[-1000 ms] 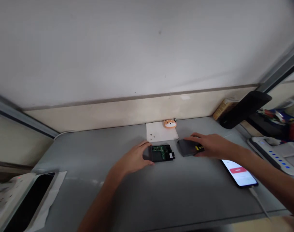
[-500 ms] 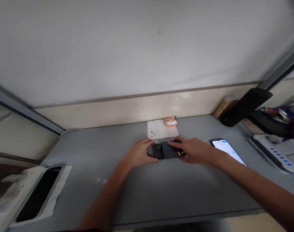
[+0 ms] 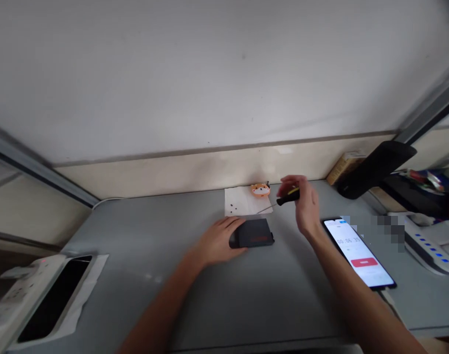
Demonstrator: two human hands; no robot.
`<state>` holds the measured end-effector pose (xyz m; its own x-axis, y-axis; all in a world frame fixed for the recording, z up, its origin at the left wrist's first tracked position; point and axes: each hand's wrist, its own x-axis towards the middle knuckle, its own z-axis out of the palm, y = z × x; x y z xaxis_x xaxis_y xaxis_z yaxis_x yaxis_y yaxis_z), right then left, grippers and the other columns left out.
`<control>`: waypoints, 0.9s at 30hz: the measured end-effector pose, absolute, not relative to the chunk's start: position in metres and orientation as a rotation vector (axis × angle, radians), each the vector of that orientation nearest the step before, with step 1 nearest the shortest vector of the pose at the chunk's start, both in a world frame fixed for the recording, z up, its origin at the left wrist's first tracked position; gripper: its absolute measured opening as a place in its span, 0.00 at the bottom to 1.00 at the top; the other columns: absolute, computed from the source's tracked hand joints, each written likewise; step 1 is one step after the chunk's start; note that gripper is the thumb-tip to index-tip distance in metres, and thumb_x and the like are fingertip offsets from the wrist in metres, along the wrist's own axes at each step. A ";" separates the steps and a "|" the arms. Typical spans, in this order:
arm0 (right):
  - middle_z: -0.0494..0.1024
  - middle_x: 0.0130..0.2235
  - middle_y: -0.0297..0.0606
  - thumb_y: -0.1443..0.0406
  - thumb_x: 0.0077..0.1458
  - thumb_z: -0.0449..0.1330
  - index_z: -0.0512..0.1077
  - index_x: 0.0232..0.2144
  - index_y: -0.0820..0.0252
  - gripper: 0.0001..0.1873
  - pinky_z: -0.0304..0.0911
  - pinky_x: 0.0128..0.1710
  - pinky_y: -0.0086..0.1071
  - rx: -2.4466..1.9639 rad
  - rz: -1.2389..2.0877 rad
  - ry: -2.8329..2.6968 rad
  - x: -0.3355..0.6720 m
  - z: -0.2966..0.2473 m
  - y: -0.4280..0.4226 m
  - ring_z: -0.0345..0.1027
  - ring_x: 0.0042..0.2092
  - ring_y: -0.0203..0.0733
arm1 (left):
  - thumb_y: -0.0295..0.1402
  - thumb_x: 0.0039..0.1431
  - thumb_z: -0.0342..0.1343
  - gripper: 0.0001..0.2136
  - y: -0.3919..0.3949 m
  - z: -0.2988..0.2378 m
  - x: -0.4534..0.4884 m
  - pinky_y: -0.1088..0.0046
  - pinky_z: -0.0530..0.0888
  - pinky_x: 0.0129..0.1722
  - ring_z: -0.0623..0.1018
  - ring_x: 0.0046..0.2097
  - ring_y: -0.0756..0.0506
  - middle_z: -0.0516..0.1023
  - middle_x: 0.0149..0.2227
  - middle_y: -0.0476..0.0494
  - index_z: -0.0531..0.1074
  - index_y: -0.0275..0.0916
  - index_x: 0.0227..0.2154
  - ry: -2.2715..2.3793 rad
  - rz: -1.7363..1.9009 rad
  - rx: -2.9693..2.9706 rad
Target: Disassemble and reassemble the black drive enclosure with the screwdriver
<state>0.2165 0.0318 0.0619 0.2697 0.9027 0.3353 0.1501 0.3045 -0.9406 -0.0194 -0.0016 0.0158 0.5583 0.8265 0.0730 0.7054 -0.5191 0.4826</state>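
Note:
My left hand [image 3: 219, 241] is closed around the left end of a flat dark grey case [image 3: 256, 233] lying on the desk, thumb at the near side and fingers at the far side. Faint reddish marks show on its top. My right hand [image 3: 303, 204] is raised to the right, wrapped around the black and yellow handle of a screwdriver [image 3: 288, 197]. Its thin shaft points left and down, over a white paper [image 3: 242, 199]. Several tiny black pieces, like screws [image 3: 231, 206], lie on that paper.
An orange animal-faced case [image 3: 260, 190] sits on the paper's far right corner. A lit phone [image 3: 360, 253] lies right, beside a white power strip [image 3: 427, 246]. A black cylinder [image 3: 375, 169] leans at the back right. Another dark-screened phone [image 3: 56, 297] is at left.
My right hand has left the case and moved up and right with the screwdriver. The case's open gap with green inside no longer shows. My left hand stays on it.

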 end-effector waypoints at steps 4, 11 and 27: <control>0.59 0.15 0.28 0.28 0.48 0.50 0.72 0.24 0.56 0.39 0.48 0.18 0.31 -1.317 0.958 -1.002 0.208 0.041 0.046 0.53 0.18 0.35 | 0.43 0.58 0.65 0.29 -0.001 0.013 -0.018 0.56 0.70 0.63 0.74 0.62 0.36 0.74 0.62 0.38 0.68 0.43 0.61 1.250 0.447 2.423; 0.66 0.18 0.30 0.28 0.43 0.54 0.74 0.27 0.57 0.39 0.53 0.22 0.32 -1.266 1.095 -1.106 0.200 0.013 0.046 0.58 0.22 0.37 | 0.40 0.66 0.53 0.17 0.002 0.010 -0.021 0.57 0.73 0.59 0.79 0.55 0.37 0.81 0.53 0.37 0.76 0.38 0.52 1.223 0.557 2.411; 0.65 0.16 0.30 0.31 0.44 0.57 0.74 0.26 0.56 0.35 0.47 0.21 0.30 -1.210 1.204 -0.897 0.205 0.020 0.045 0.54 0.20 0.35 | 0.46 0.58 0.64 0.15 0.003 0.004 -0.021 0.73 0.76 0.34 0.78 0.34 0.47 0.82 0.40 0.47 0.78 0.44 0.44 1.290 0.782 1.948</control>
